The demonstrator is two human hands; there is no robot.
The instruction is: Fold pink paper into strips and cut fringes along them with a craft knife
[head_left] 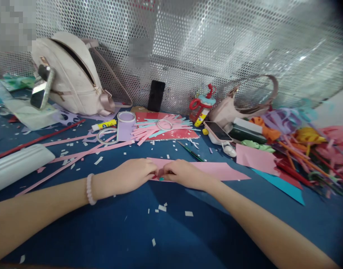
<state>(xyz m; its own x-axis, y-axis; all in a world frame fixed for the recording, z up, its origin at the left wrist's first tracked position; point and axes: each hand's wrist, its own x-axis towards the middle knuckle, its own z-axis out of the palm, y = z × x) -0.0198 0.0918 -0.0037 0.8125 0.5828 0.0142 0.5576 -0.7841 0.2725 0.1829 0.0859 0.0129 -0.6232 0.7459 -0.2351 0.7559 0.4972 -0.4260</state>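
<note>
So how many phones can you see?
3: a phone leaning on the beige bag, a black phone propped against the mesh wall, another phone flat at right. Clutter may hide more.

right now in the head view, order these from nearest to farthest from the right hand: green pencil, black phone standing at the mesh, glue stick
From the right hand:
1. green pencil, just beyond it on the table
2. black phone, far back, propped against the mesh
3. glue stick, back left by the tape rolls
The last two are fairly close to call.
</note>
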